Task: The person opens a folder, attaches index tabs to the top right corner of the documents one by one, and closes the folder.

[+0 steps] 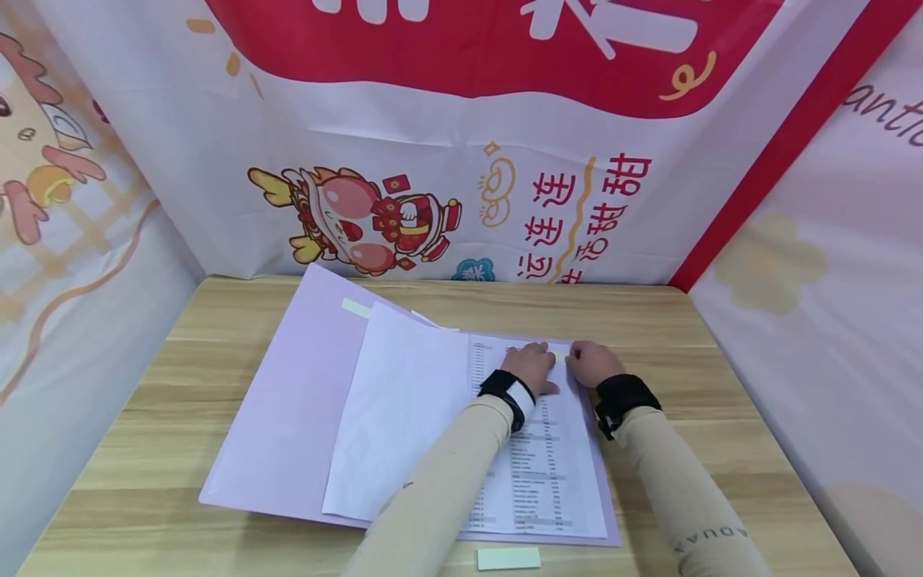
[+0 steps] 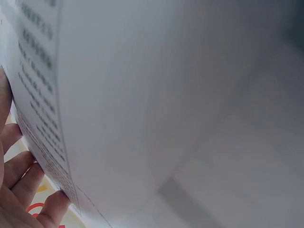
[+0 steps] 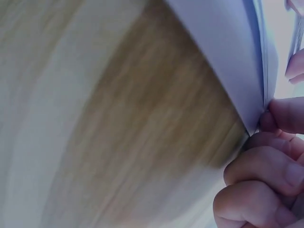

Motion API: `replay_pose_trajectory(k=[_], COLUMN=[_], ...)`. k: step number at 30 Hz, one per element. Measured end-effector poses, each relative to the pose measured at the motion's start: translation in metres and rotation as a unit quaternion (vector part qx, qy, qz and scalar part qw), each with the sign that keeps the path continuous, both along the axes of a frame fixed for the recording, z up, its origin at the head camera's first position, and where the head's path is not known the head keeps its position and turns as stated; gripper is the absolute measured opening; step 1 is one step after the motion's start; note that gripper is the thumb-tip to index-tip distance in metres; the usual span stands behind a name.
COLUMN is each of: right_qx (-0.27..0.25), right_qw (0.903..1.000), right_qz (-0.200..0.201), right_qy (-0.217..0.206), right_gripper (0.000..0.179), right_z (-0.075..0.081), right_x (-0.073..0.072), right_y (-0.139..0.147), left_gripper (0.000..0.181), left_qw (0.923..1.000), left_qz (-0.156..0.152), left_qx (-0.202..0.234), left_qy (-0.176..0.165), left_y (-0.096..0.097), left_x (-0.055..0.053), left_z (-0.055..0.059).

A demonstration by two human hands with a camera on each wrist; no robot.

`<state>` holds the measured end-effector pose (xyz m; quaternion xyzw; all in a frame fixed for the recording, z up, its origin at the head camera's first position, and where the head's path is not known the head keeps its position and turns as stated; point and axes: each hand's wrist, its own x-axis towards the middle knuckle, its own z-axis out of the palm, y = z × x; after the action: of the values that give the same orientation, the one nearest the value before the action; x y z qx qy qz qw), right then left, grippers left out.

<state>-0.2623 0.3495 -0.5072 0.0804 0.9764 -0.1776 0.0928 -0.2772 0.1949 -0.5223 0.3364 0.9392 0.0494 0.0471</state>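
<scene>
A lilac folder (image 1: pixel 288 417) lies spread on the wooden table, with white sheets inside. My left hand (image 1: pixel 531 369) rests on the upper part of the right-hand printed sheet (image 1: pixel 555 481), fingers extended. In the left wrist view, its fingertips (image 2: pixel 57 202) touch the printed paper. At the upper right edge of the folder, my right hand (image 1: pixel 594 365) has its fingers curled, and its thumb and forefinger (image 3: pixel 289 114) pinch the edge of the sheets (image 3: pixel 268 57). A small pale yellow note (image 1: pixel 558 353) shows on the paper between the hands.
A blank white page (image 1: pixel 404 409) is turned to the left, partly over the folder's cover. A pale green sticky strip (image 1: pixel 356 308) is on that cover. A pale green sticky pad (image 1: pixel 508 558) lies near the front of the table (image 1: pixel 144 457). Printed cloth walls (image 1: pixel 433 120) surround it.
</scene>
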Motion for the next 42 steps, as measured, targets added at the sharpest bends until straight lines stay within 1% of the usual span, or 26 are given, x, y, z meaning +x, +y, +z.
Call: replay_pose_trajectory(k=[4,7,12,15,17,20,23,25,28,31,36,40,42], right_qx=[0.001,-0.005,-0.003,-0.003,-0.006,-0.009,-0.015,-0.017,-0.007,-0.001,-0.016,-0.018,-0.015], right_qw=[1.0,0.9998,0.9987,0.9979,0.998,0.9989,0.9994,0.9994,0.9994,0.9989,0.9979,0.9979,0.9982], right_qz=[-0.003,-0.016,-0.03,-0.044,-0.045,-0.038,-0.03,-0.03,-0.031,-0.043,-0.063,-0.061,-0.056], right_qy=[0.002,0.006,0.04,0.048,0.043,0.028,0.011,0.008,0.014,0.018,0.01,0.012,0.017], right_gripper=[0.022,0.022,0.021,0.022,0.022,0.022,0.022,0.022,0.022,0.022,0.023,0.023,0.024], right_z=[0.0,-0.002,-0.008,-0.01,-0.01,-0.007,-0.004,-0.002,-0.004,-0.006,-0.006,-0.006,-0.007], right_x=[-0.003,-0.006,-0.009,-0.008,-0.008,-0.007,-0.007,-0.006,-0.005,-0.004,-0.004,-0.005,-0.004], right_y=[-0.003,-0.003,0.003,0.008,0.009,0.007,0.002,0.001,0.003,0.007,0.01,0.011,0.011], left_gripper=[0.054,0.054,0.054,0.053,0.053,0.055,0.056,0.057,0.056,0.055,0.053,0.053,0.053], left_qw=[1.0,0.9999,0.9998,0.9999,0.9999,0.9998,0.9998,0.9998,0.9999,0.9999,0.9998,0.9997,0.9995], left_qz=[0.002,0.003,0.0,-0.001,-0.003,-0.003,0.0,0.001,0.0,-0.001,0.005,0.008,0.007], left_qx=[0.002,0.008,0.011,0.011,0.013,0.017,0.013,0.013,0.013,0.013,0.017,0.02,0.023], left_qy=[0.01,0.014,0.015,0.012,0.01,0.007,0.012,0.013,0.009,-0.001,-0.011,-0.015,-0.019], left_y=[-0.001,-0.001,0.0,0.001,0.001,0.001,0.001,0.001,0.001,0.0,-0.001,-0.003,-0.006], left_x=[0.0,-0.001,-0.002,-0.002,-0.002,-0.002,-0.002,-0.002,0.0,0.001,0.003,0.006,0.009], left_z=[-0.002,-0.005,-0.007,-0.007,-0.006,-0.007,-0.009,-0.009,-0.006,-0.003,-0.001,0.001,0.005])
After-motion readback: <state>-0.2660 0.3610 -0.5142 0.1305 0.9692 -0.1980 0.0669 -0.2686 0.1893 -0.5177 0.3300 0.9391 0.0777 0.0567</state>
